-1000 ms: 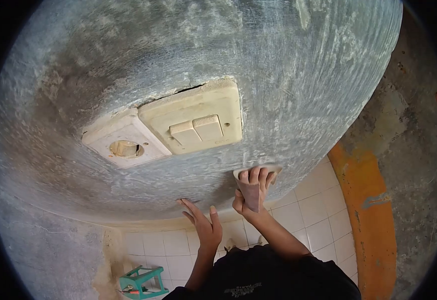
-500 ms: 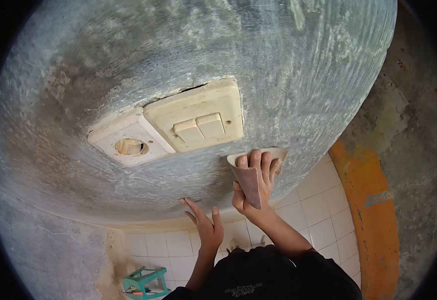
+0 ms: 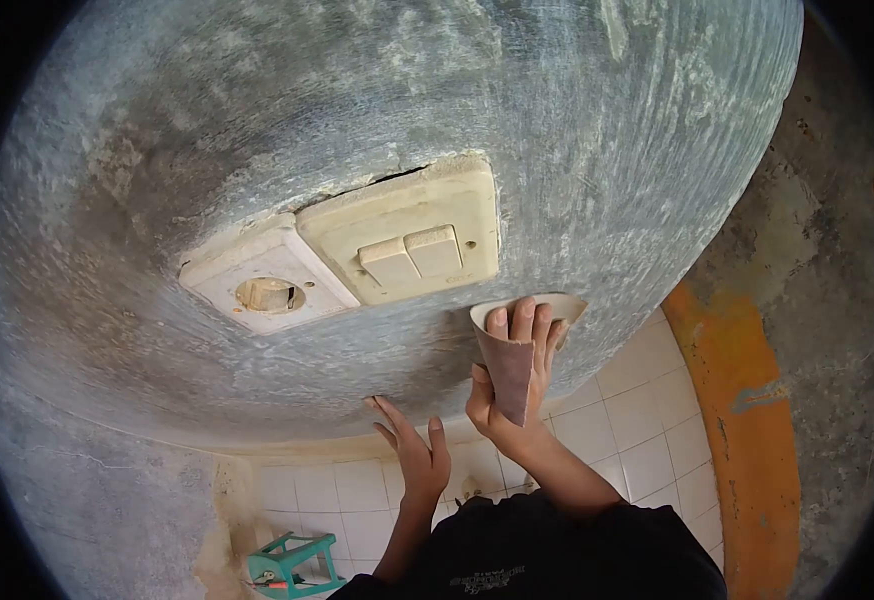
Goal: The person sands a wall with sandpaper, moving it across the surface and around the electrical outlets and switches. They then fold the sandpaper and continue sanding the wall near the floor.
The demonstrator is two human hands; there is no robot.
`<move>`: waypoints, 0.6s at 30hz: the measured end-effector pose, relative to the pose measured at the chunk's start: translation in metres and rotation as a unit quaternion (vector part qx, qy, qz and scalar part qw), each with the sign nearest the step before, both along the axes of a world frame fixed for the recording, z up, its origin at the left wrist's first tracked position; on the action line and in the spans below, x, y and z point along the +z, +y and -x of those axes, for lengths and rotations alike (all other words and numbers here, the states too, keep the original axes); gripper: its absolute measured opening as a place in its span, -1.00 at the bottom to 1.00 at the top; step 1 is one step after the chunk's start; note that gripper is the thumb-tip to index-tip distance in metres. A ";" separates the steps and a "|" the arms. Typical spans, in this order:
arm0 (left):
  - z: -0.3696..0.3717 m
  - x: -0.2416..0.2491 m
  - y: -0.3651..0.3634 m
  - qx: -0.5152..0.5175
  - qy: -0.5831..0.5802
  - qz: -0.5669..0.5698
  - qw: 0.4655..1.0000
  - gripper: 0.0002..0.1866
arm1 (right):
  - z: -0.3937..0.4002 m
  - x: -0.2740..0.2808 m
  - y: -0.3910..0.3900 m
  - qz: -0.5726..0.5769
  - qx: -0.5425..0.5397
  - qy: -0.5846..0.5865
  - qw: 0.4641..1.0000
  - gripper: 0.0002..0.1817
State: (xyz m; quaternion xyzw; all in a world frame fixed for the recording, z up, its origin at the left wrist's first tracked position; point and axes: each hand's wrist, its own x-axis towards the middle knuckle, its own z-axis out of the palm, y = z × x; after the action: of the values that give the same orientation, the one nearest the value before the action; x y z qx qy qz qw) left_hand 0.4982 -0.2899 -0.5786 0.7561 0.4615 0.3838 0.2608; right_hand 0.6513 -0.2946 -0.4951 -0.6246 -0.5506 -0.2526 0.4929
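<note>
Against the grey, scuffed wall [image 3: 597,200], my right hand [image 3: 517,385] grips a curled sheet of sandpaper [image 3: 510,372]. Its fingers press the pale back of the sheet to the wall, and a reddish-brown flap folds toward the wrist. Lower and to the left, my left hand [image 3: 417,455] has its fingers stretched out, the tips touching the wall. Above both hands sits a cream double light switch [image 3: 407,245]. A white socket plate [image 3: 272,285] adjoins it on the left.
A green plastic stool [image 3: 297,562] with an orange-handled item on it stands on the white tiled floor [image 3: 597,420]. At the right runs an orange painted band [image 3: 732,400] beside a worn grey surface [image 3: 837,450]. Another wall [image 3: 107,490] meets at lower left.
The view has shifted slightly, so the switch and socket sit a little further right. My right hand stays on the sandpaper near the same patch; my left hand keeps its place on the wall.
</note>
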 end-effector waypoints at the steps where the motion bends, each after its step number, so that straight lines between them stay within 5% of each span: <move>1: 0.000 -0.001 0.001 0.001 0.000 -0.002 1.000 -0.18 | -0.001 -0.005 -0.001 0.002 0.003 -0.001 1.000 -0.41; 18: -0.002 -0.008 0.004 0.000 0.003 -0.008 1.000 -0.14 | 0.001 0.007 -0.002 0.000 0.054 0.042 0.998 -0.22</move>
State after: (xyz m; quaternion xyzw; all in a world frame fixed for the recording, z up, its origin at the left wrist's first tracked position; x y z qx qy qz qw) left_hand 0.5003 -0.2864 -0.5868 0.7593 0.4592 0.3852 0.2532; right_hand 0.6502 -0.2964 -0.4878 -0.6037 -0.5628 -0.1992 0.5283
